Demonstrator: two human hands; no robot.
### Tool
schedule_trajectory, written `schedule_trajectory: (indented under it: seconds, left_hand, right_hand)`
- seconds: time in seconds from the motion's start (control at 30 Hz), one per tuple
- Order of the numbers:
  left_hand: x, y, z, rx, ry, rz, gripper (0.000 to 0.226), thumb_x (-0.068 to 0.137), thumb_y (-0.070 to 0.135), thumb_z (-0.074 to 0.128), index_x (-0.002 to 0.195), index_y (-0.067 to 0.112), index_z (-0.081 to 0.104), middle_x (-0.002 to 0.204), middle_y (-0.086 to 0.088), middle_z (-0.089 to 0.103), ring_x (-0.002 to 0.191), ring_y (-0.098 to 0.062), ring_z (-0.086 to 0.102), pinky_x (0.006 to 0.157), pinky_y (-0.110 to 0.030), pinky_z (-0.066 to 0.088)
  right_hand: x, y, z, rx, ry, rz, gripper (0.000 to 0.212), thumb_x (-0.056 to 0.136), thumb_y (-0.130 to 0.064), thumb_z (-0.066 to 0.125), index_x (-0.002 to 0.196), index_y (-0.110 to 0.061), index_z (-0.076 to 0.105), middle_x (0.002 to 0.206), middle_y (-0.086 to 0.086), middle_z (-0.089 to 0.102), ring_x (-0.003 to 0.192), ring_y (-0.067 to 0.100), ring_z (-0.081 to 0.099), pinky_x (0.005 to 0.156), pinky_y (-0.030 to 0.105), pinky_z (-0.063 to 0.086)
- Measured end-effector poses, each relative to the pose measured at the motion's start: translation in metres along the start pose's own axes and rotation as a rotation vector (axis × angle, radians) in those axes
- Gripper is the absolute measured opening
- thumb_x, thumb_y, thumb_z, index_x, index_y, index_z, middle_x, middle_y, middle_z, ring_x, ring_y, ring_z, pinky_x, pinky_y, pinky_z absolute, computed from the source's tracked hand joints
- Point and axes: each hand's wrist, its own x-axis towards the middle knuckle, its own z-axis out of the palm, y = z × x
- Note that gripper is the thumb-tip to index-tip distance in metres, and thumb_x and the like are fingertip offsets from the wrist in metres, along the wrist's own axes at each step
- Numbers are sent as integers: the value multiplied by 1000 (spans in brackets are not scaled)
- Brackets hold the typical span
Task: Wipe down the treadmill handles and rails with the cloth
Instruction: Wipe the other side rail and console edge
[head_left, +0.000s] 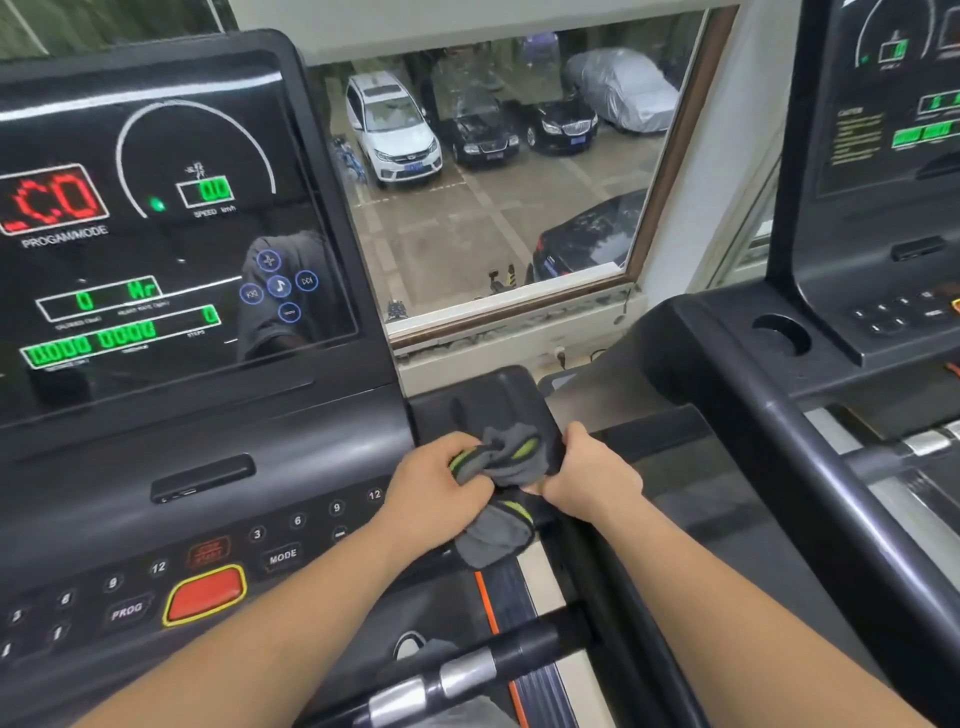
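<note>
Both hands, left hand (434, 486) and right hand (587, 475), clutch the crumpled grey microfibre cloth with green trim (496, 465) at the black plastic console corner (493, 400). A dangling end (below the hands) could brush the "MODE" button (283, 557).

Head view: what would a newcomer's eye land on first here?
Two hands meet at centre, the left hand and right hand bunching a grey-and-green cloth on the treadmill's black corner tray. On the left the console screen glows with red and green digits; behind, a window shows parked cars.
</note>
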Motion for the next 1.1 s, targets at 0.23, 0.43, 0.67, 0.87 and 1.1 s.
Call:
schedule_trajectory:
  seconds: [0.23,0.43,0.67,0.87,1.1]
  left_hand:
    - [28,45,21,806,-282,84,29,94,41,50,111,18,45,110,-5,62,102,-30,60,72,-37,42]
    - [36,45,15,594,-277,21,15,89,34,54,88,22,45,92,1,56,87,-23,56,67,-34,41]
    - [16,17,3,-230,57,-182,11,77,29,59,76,21,52,73,-1,61,75,-22,59,69,-38,47]
    - [39,32,31,403,-76,174,47,100,45,52,146,33,50,163,5,39,137,-26,41,112,-36,35]
    - [59,23,65,750,-142,269,62,103,59,33,158,31,32,173,5,13,150,-36,21,126,-51,11]
  right_hand:
    - [0,2,3,0,23,-1,52,76,-47,73,112,-29,40,104,-1,61,90,24,64,79,42,57]
    - [-3,1,3,2,25,6,51,73,-50,69,111,-28,42,98,-3,61,86,21,63,78,43,59]
    - [-25,39,-11,615,-79,-25,69,77,-40,89,133,-20,55,111,-9,65,98,11,64,83,18,50]
    - [-41,72,-1,335,-243,101,61,54,-56,93,87,-15,63,72,-4,61,60,12,59,58,23,44]
    - [-54,74,19,358,-92,139,74,45,-74,68,97,-21,70,83,-10,65,82,17,65,70,32,50]
